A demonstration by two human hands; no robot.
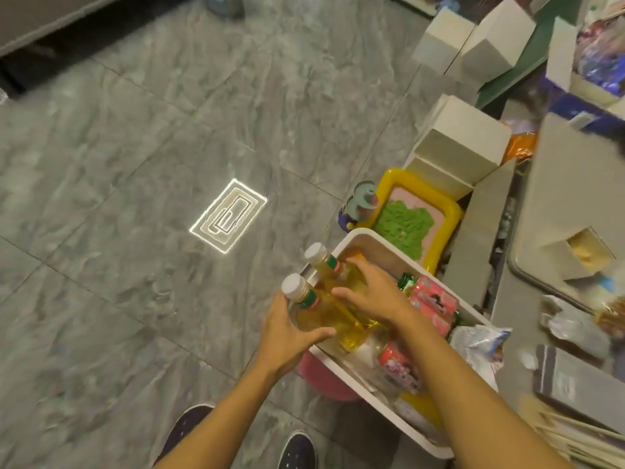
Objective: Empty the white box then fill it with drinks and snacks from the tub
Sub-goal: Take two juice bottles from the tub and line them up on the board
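Note:
A white box (367,236) stands on the floor at lower right, holding drinks and snacks. Two bottles of yellow drink with white caps lean over its left rim. My left hand (287,330) grips the nearer bottle (324,316) below its neck. My right hand (372,296) curls over the farther bottle (338,272) inside the box. Pink snack packs (434,304) lie along the box's right side, and a red-labelled bottle (397,363) lies near its front. A pink tub (324,380) shows partly under the box's left edge.
A yellow inflatable tray with green sand (412,221) sits just beyond the box. Several white cartons (463,137) stand behind it. A cluttered grey table (568,231) fills the right side. Grey tiled floor (135,164) lies to the left. My shoes (297,450) are at the bottom.

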